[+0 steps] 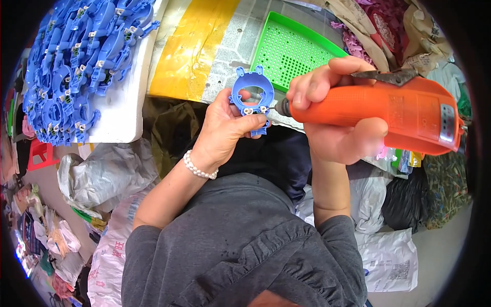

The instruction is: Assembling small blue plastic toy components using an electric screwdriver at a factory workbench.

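Between the thumb and fingers of my left hand [228, 120] is a blue plastic ring-shaped part [252, 83], with two small ears on top and white pieces at its lower side. My right hand [327, 110] wraps round an orange electric screwdriver [368, 110], lying roughly level with its tip pointing left. The dark bit meets the ring's lower right side, by a white piece; whether it sits in a screw is too small to tell. A dark metal strip [391, 77] lies along the tool's upper side.
A white foam board [120, 107] on the left carries many similar blue parts [76, 66]. Beyond my hands, a green perforated tray [271, 51] rests on the table [225, 61] beside yellow tape. Bags [105, 169] crowd the floor on both sides; pink pieces [353, 43] lie in a sack at far right.
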Tool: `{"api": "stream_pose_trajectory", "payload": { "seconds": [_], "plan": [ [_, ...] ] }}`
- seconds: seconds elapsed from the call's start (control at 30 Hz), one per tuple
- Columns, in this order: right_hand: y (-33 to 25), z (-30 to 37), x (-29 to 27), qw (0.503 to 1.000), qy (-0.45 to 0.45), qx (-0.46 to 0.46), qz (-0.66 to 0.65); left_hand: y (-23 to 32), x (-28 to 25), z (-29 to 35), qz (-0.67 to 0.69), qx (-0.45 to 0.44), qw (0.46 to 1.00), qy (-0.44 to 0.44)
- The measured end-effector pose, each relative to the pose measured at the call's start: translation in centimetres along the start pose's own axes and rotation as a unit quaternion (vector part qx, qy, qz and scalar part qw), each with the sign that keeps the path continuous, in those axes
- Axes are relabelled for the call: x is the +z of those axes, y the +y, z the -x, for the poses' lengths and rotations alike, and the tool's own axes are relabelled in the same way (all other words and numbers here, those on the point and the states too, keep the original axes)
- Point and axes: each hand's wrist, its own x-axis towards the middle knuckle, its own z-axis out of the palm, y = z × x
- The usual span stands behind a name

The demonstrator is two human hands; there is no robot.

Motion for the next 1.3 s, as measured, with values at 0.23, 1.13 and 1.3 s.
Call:
{"api": "stream_pose_trajectory", "payload": {
  "seconds": [0.23, 1.13, 1.3],
  "plan": [
    [0.5, 0.2, -0.3, 0.998, 0.037, 0.034, 0.022, -0.1, 0.4, -0.2, 0.01, 0.018, 1.0, 0.012],
    [0.4, -3.5, -4.3, 0.983, 0.124, -0.035, 0.131, 0.3, 1.0, 0.4, 0.036, -0.013, 0.999, 0.005],
    [2.4, -4.5, -4.2, 0.97, 0.166, -0.059, 0.165, 0.2, 0.9, -0.1, 0.054, 0.006, 0.999, -0.004]
  ]
}}
